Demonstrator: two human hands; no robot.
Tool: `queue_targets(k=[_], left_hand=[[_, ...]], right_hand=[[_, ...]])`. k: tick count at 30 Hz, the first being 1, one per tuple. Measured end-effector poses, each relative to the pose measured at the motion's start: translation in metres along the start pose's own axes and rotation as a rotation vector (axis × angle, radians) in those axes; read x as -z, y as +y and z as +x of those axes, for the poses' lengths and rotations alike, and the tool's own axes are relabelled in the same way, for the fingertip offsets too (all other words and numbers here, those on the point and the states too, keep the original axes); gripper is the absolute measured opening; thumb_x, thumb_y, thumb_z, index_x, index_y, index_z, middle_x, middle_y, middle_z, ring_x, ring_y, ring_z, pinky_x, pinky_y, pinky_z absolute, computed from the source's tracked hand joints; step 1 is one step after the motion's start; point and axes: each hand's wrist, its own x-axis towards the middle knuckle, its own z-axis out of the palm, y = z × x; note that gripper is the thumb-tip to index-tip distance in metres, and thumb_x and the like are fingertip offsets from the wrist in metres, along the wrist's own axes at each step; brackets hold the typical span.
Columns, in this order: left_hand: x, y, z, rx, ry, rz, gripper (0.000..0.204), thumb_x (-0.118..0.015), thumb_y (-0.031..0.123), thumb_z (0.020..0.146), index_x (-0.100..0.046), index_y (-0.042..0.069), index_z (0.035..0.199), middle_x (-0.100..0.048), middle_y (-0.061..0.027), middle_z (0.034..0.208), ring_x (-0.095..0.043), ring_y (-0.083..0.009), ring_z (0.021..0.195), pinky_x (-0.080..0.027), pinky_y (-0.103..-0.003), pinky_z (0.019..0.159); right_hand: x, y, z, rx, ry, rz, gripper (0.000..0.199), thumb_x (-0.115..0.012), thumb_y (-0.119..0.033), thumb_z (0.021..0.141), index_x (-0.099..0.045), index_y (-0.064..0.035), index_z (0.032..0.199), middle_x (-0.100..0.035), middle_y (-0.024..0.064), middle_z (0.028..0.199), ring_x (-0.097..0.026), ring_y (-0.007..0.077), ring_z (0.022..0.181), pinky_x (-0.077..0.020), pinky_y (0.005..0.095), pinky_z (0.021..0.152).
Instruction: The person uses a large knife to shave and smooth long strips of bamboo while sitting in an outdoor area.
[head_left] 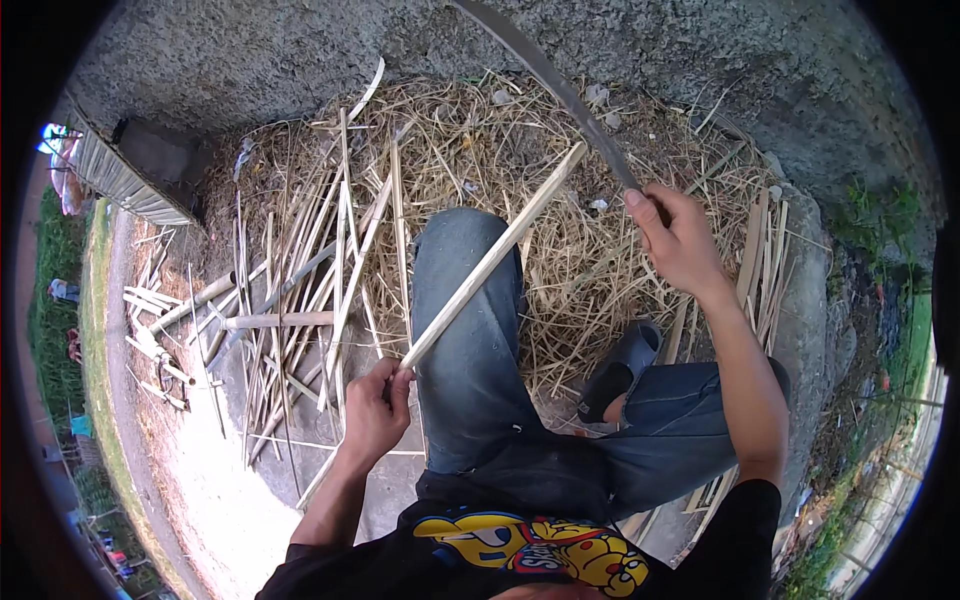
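Observation:
My left hand (377, 408) is closed around the near end of a pale split bamboo strip (495, 254), which slants up to the right across my raised knee. In my right hand (676, 238) is the handle of a machete (560, 88) with a long, dark, slightly curved blade. The blade points up and to the left, its tip running to the top edge of the picture. Its lower part passes close by the strip's far end; whether they touch I cannot tell. Most of the machete's handle is hidden by my fingers.
Thin shavings (580, 320) cover the ground ahead. Many loose bamboo strips (315, 240) lie piled at the left, near a pole-like piece (280, 320). More strips (765, 260) lie at the right. A rough concrete wall (300, 60) closes off the far side. My sandal (635, 350) rests among the shavings.

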Motion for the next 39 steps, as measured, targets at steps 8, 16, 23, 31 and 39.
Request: queue_targets(k=[8, 16, 23, 31, 39], left_hand=[[-0.015, 0.032, 0.019, -0.142, 0.125, 0.132, 0.011, -0.062, 0.01, 0.096, -0.061, 0.002, 0.088, -0.058, -0.0183, 0.058, -0.063, -0.0361, 0.053, -0.045, -0.043, 0.05], [-0.006, 0.021, 0.018, -0.187, 0.142, 0.181, 0.01, -0.065, 0.01, 0.095, -0.061, 0.003, 0.09, -0.063, -0.0192, 0.065, -0.063, -0.0382, 0.056, -0.046, -0.045, 0.052], [0.018, -0.041, -0.032, -0.102, 0.177, 0.222, 0.006, -0.062, 0.002, 0.092, -0.062, 0.003, 0.087, -0.055, -0.0156, 0.056, -0.061, -0.0344, 0.049, -0.044, -0.041, 0.046], [0.0, -0.002, 0.008, -0.17, 0.292, 0.128, 0.017, -0.069, 0.004, 0.09, -0.073, -0.001, 0.106, -0.07, -0.0159, 0.075, -0.066, -0.0215, 0.052, -0.047, -0.031, 0.048], [-0.011, 0.029, 0.025, -0.28, 0.314, 0.165, 0.017, -0.072, 0.006, 0.089, -0.074, 0.0, 0.105, -0.069, -0.0136, 0.071, -0.061, -0.0202, 0.046, -0.045, -0.031, 0.046]], right_hand=[[-0.077, -0.037, -0.054, 0.205, -0.325, -0.294, 0.054, -0.058, -0.056, 0.097, -0.062, -0.0022, 0.094, -0.058, 0.0177, 0.055, -0.065, 0.0395, 0.056, -0.0509, 0.049, 0.056], [-0.045, 0.002, -0.012, 0.156, -0.175, -0.513, 0.054, -0.054, -0.063, 0.096, -0.062, -0.0094, 0.097, -0.06, 0.0141, 0.057, -0.067, 0.0395, 0.061, -0.0527, 0.0497, 0.057], [0.105, 0.105, 0.063, -0.47, 0.564, -0.068, 0.063, -0.048, -0.059, 0.102, -0.054, -0.0022, 0.077, -0.049, 0.0027, 0.055, -0.052, 0.0162, 0.044, -0.0404, 0.0319, 0.039], [0.06, 0.009, 0.001, -0.197, 0.34, 0.394, 0.058, -0.051, -0.062, 0.099, -0.053, -0.0081, 0.08, -0.049, -0.0005, 0.059, -0.047, 0.0063, 0.042, -0.0361, 0.0248, 0.037], [-0.062, -0.018, -0.038, 0.018, -0.202, -0.064, 0.046, -0.06, -0.044, 0.101, -0.068, 0.0013, 0.093, -0.058, 0.0145, 0.058, -0.056, 0.028, 0.049, -0.0429, 0.0419, 0.051]])
